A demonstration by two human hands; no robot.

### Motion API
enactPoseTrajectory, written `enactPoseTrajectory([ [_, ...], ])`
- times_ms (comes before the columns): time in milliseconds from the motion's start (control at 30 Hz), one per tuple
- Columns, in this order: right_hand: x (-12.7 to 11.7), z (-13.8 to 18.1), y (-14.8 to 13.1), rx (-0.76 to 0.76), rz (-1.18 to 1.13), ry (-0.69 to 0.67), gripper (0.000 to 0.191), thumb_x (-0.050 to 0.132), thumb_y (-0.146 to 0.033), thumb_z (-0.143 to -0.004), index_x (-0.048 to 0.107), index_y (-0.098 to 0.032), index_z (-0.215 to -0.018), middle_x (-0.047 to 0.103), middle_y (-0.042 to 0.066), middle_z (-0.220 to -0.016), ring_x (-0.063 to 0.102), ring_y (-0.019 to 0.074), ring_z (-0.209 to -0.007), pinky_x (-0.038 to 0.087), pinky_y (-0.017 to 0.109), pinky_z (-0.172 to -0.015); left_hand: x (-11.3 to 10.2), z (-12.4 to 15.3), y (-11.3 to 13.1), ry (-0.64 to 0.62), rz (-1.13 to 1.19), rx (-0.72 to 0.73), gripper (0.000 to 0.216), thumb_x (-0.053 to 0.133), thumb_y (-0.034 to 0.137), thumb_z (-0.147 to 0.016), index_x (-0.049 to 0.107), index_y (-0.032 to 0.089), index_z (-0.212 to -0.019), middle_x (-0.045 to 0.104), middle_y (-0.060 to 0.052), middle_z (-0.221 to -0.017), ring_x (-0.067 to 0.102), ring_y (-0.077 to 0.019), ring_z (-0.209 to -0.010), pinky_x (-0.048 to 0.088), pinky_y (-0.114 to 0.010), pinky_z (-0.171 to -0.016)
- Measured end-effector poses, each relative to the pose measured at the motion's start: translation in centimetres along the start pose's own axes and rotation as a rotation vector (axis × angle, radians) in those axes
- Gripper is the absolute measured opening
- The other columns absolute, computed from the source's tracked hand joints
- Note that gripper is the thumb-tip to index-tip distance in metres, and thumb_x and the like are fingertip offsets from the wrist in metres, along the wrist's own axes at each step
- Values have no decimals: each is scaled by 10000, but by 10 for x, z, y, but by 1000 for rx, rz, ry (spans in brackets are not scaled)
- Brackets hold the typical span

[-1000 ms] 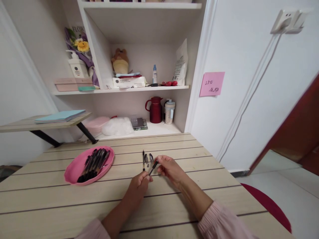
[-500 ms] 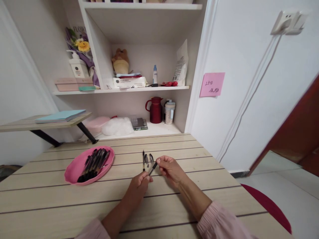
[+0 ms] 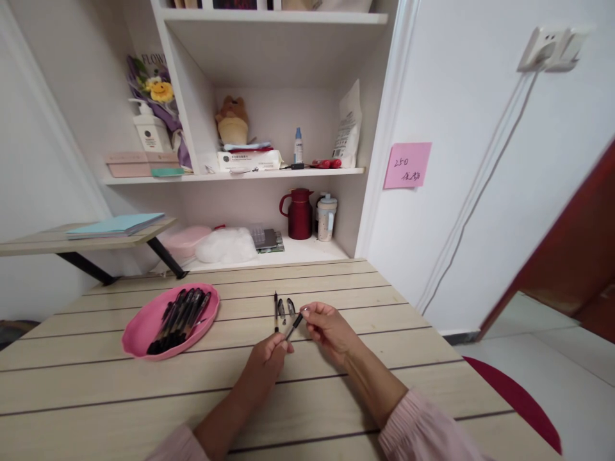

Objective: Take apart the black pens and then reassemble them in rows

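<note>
A pen [image 3: 295,325] with a dark grip slants between my two hands above the table. My left hand [image 3: 268,358] is closed round its lower end. At the upper end, my right hand [image 3: 323,321] pinches with thumb and forefinger; any small part between those fingertips is too small to make out. Just beyond my hands another pen [image 3: 276,310] lies uncapped, its tip pointing away from me. Beside it are two black pen caps, a left one [image 3: 281,308] and a right one [image 3: 291,306], and a tiny dark piece [image 3: 284,322].
To the left, a pink scalloped dish [image 3: 137,330] holds several black pens [image 3: 180,320]. A small raised stand [image 3: 144,235] with blue paper [image 3: 115,225] is at the back left. Behind the slatted table [image 3: 336,397], a shelf carries a red jug [image 3: 300,214] and a cup [image 3: 326,219].
Both hands keep the same grip on the pen, with hardly any movement. The whole view has shifted very slightly.
</note>
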State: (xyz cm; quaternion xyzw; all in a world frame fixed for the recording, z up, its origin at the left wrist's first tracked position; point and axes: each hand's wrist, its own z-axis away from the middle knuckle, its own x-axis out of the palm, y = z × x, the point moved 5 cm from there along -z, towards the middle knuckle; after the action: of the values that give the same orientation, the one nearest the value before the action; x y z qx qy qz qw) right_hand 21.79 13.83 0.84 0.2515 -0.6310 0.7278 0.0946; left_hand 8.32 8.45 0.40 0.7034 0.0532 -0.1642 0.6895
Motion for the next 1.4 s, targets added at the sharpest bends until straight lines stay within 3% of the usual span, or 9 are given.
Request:
enactPoseTrajectory([
  [200,0,-2,3,30,-2,-33,310,757,-309,-546,612,-153,-772,542,-40,-554,417,38,-414,192,163,-358,0,-1,-2,-4,0,-4,219,389,347,-787,512,174,-729,295,94,-425,248,-88,-410,174,-209,-427],
  [667,1,1,0,2,37,-42,302,786,-306,-512,649,-132,-718,476,-49,-497,365,33,-412,184,176,-382,-1,-4,-10,0,15,-7,231,414,358,-782,533,168,-726,306,95,-410,245,-82,-399,177,-204,-418],
  [833,1,1,-2,-26,76,-76,305,753,-354,-557,638,-152,-754,542,-18,-578,395,43,-429,220,181,-387,-3,-4,-9,14,173,-41,201,476,342,-745,542,155,-714,327,99,-401,241,-64,-372,166,-194,-387],
  [900,-3,-5,-7,-62,194,-39,301,693,-397,-620,625,-178,-815,615,25,-712,472,69,-480,276,192,-412,-6,-5,-9,53,313,-84,210,485,369,-735,524,163,-716,327,107,-402,215,-50,-334,132,-185,-362],
  [967,-10,-16,-14,-111,448,85,253,590,-417,-705,608,-192,-818,644,51,-786,524,98,-522,328,215,-448,-10,-5,-10,91,412,-115,232,454,409,-743,491,180,-734,320,118,-412,174,-38,-298,99,-179,-339],
  [1100,-13,-44,-20,-163,843,271,121,589,-293,-676,572,-179,-638,635,60,-688,573,170,-638,376,267,-558,-16,-8,-10,116,482,-130,232,419,422,-752,454,193,-764,315,124,-422,159,-30,-276,96,-163,-312],
  [1167,-7,-57,-15,-170,914,297,77,636,-202,-599,566,-179,-621,641,75,-714,579,218,-779,376,285,-635,-17,-8,-11,119,502,-139,228,420,415,-752,455,190,-768,316,122,-419,167,-28,-273,99,-156,-307],
  [1267,2,-70,-5,-163,981,336,185,646,-120,-533,575,-178,-693,654,105,-825,554,256,-917,367,299,-694,-17,-8,-12,123,512,-146,238,425,425,-750,458,190,-772,322,122,-420,168,-26,-270,97,-150,-302],
  [1400,-1,-76,0,-135,957,352,210,638,-56,-482,540,-182,-618,647,101,-765,564,258,-877,375,294,-650,-17,-9,-14,122,497,-146,247,435,432,-745,467,187,-754,329,121,-414,164,-28,-268,100,-156,-298],
])
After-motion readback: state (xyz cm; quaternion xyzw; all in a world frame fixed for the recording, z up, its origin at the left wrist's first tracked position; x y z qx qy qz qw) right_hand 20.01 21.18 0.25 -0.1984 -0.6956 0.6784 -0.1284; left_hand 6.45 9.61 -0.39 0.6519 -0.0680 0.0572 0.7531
